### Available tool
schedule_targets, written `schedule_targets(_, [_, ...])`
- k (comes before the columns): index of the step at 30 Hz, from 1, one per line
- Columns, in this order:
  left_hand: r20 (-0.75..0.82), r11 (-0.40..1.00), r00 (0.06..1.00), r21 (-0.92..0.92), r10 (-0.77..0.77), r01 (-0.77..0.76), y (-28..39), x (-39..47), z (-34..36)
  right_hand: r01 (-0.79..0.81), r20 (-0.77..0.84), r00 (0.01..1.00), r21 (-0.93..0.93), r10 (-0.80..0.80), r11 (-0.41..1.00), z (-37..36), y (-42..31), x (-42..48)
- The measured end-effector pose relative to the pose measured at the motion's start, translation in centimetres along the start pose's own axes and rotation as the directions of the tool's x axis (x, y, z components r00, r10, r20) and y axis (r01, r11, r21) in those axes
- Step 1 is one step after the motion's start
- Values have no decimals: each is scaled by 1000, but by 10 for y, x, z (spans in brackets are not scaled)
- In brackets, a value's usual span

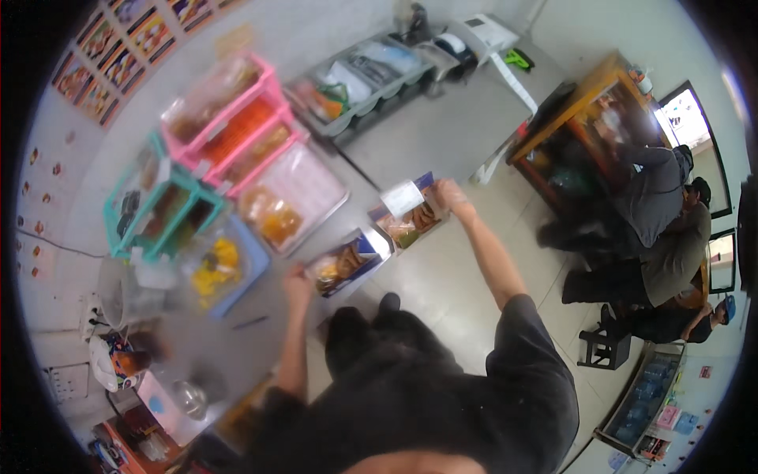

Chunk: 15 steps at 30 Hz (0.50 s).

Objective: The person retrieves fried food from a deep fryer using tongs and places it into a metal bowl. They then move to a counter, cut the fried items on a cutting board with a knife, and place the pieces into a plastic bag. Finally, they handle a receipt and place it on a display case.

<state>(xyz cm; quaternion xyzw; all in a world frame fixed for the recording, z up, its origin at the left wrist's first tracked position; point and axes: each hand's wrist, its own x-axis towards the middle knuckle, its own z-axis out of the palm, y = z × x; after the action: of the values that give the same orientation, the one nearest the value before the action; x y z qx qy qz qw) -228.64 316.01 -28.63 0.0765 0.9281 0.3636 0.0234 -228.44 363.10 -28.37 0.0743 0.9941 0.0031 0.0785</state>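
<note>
My right hand point(450, 195) grips the far right end of an open food box point(427, 228). A white paper slip point(402, 198) lies across that box, and browned food pieces show below it. It appears held out past the table's edge. My left hand point(298, 281) holds the near left end of a second food box point(349, 288), dark blue with a white inside. Browned pieces and a yellow packet sit in it. This box is close to the steel table's edge, left of the first. My left fingertips are blurred.
Left on the table point(266, 343) stand a blue tray point(256, 255) with yellow packets, a white tray point(317, 189), a teal rack point(177, 201) and a pink rack point(272, 89). A grey divided bin point(367, 103) and a label printer point(482, 32) stand behind. People point(657, 195) are at the right.
</note>
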Motion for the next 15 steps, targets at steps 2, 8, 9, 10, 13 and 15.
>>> schedule_targets(2, [-6,993,1000,-118,-30,29,21,22,63,-9,24,1000,4,9,1000,-20,26,13])
schedule_targets(8, [-61,976,997,-217,-46,32,110,69,153,-86,69,995,242,71,966,1,135,69])
schedule_targets(9, [-70,964,995,-261,-65,45,119,78,164,-30,35,999,121,26,992,7,152,81])
schedule_targets(10, [-86,975,991,-206,-102,83,126,84,169,31,14,999,13,-31,999,12,156,91])
schedule_targets(13, [-162,968,957,-103,-243,228,162,96,175,91,25,995,93,-94,991,22,176,122])
schedule_targets(15, [-161,985,976,-116,-146,128,156,108,187,59,47,997,107,-64,992,42,202,148])
